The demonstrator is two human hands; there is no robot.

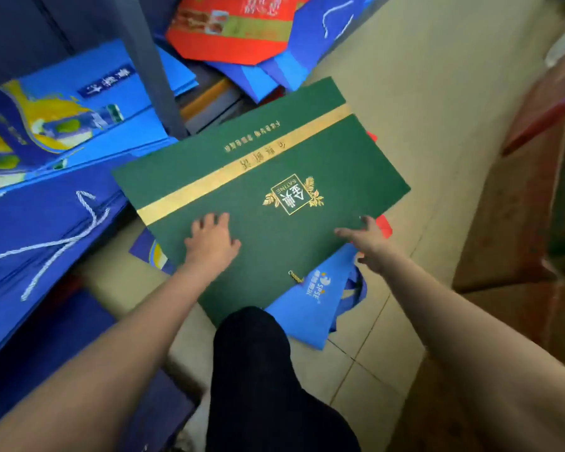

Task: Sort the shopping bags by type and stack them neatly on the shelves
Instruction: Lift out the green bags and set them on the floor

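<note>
1. While I look down through the head camera, the green bag lies flat on the floor, partly on top of a light blue cloth bag and a red bag, just beside the blue bags at the shelf.
2. My left hand rests on the near part of the green bag with fingers spread and relaxed; this grip is released, only pressing.
3. My right hand is at the right edge of the bag with fingers stretched. I cannot tell if the thumb is already under the edge, but I judge nothing is grasped yet.
4. I think the bag is light and rather stiff, like thick folded paper, so it should lift as one flat board. The surface looks matte, not very slippery.
5. I would take it at two opposite edges, because a single corner may bend. The gold cord handle near my knee could catch on the cloth bag under it.
</note>
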